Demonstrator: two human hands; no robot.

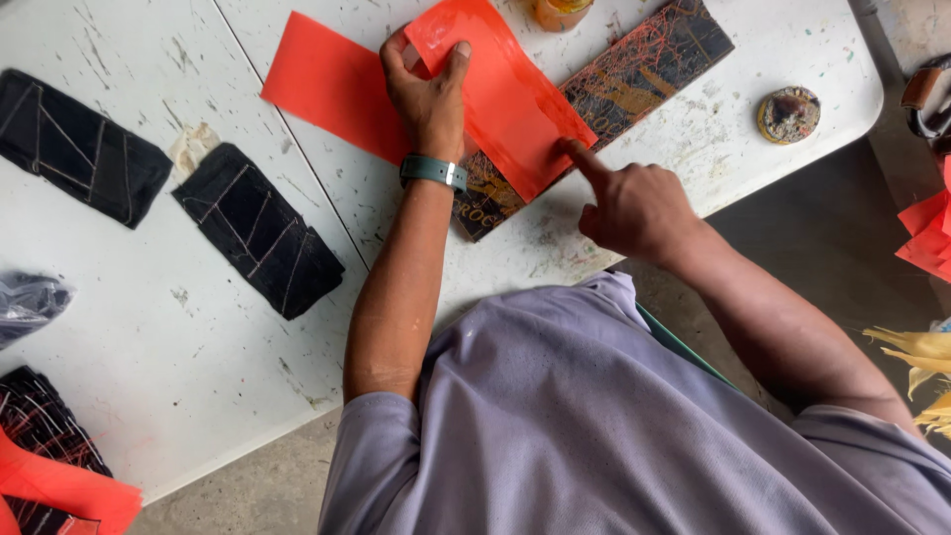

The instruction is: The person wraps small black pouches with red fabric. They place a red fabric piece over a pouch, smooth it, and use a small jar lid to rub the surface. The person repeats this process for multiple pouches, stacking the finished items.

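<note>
On red sheet [500,84]: both hands' fingertips.

A white, scuffed and paint-flecked surface [198,327] carries everything. Toward its far edge lies a dark, scratched board [644,69] set at a slant, with a red sheet [505,89] lying over it and a second red sheet [327,84] just beside. Two black stitched cloth pieces [260,230] [79,144] lie well to the left. A small round lid [789,113] sits near the right corner.
</note>
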